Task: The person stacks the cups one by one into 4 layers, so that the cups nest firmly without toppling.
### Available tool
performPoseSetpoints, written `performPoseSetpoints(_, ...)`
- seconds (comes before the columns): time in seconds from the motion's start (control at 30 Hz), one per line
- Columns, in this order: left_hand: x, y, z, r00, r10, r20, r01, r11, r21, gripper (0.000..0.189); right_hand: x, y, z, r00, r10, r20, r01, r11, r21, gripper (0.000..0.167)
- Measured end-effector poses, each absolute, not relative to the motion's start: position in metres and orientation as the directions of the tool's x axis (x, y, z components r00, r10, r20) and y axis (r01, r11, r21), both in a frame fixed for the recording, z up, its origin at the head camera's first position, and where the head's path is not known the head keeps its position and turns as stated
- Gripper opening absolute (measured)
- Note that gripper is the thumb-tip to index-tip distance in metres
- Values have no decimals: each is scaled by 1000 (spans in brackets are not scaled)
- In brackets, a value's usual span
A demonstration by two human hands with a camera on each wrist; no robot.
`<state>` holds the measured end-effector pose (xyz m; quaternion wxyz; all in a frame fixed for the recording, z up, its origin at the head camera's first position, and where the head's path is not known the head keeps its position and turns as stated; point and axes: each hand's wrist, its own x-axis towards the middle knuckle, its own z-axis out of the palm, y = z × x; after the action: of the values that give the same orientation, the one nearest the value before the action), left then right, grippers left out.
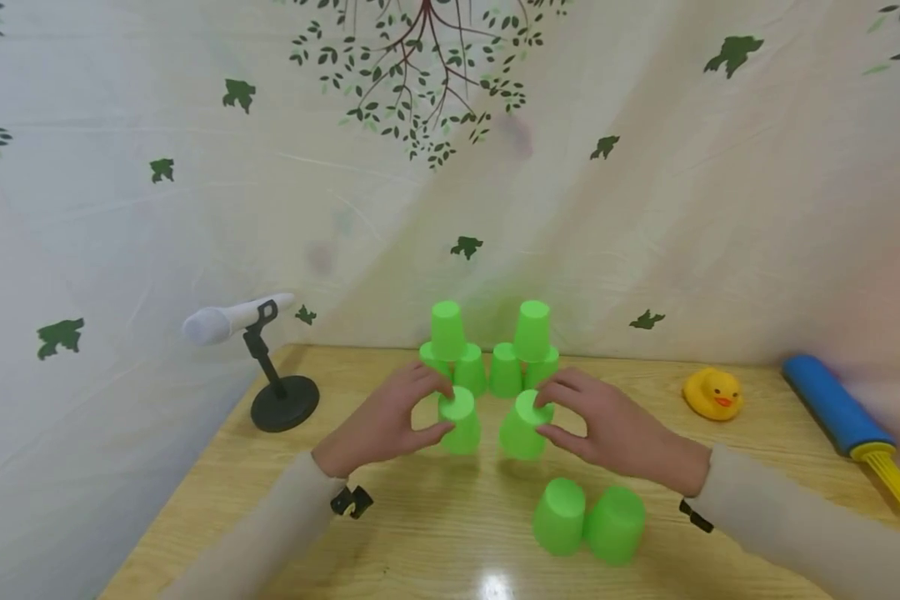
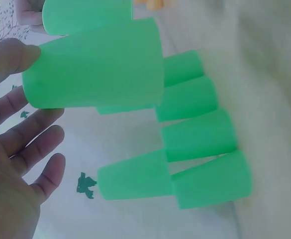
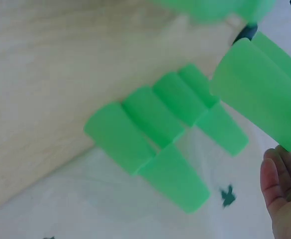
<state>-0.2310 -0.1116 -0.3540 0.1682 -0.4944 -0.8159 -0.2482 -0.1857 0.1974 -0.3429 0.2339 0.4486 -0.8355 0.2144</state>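
Note:
My left hand [image 1: 397,417] pinches an upside-down green cup [image 1: 461,432] near its closed end. Thumb and fingers lie on either side of that cup [image 2: 95,69] in the left wrist view, the other fingers loosely bent below it. A second upside-down green cup [image 1: 521,435] is held by my right hand [image 1: 618,429] between thumb and fingers, tilted a little. In the right wrist view this cup [image 3: 259,92] hides part of the hand. Behind them stand two small pyramids, each with one cup on top, the left top cup [image 1: 447,332] and the right top cup [image 1: 533,332].
Two more upside-down green cups, a left one [image 1: 559,517] and a right one [image 1: 616,525], stand side by side nearer me. A microphone [image 1: 232,321] on a black stand is at left. At right are a yellow rubber duck [image 1: 712,395] and a blue-and-yellow tube [image 1: 840,404].

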Motion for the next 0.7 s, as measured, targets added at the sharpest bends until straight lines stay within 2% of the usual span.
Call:
performPoseSetpoints(0.2, -261, -91, -337, -458, 662, 593, 883, 415, 219, 27, -209, 208, -325, -502, -590, 632, -821, 555, -134, 27)
performPoseSetpoints(0.47, -298, -70, -324, -433, 629, 645, 880, 449, 153, 27, -237, 207, -291, -466, -512, 721, -812, 572, -118, 21)
performPoseSetpoints(0.57, -309, -64, -320, -461, 627, 628, 866, 474, 162, 27, -244, 208, -283, -469, -474, 745, -796, 593, -123, 21)
performPoseSetpoints(0.7, -324, -58, -319, -536, 617, 576, 827, 521, 211, 28, -250, 210, -276, -484, -434, 760, -770, 624, -133, 23)
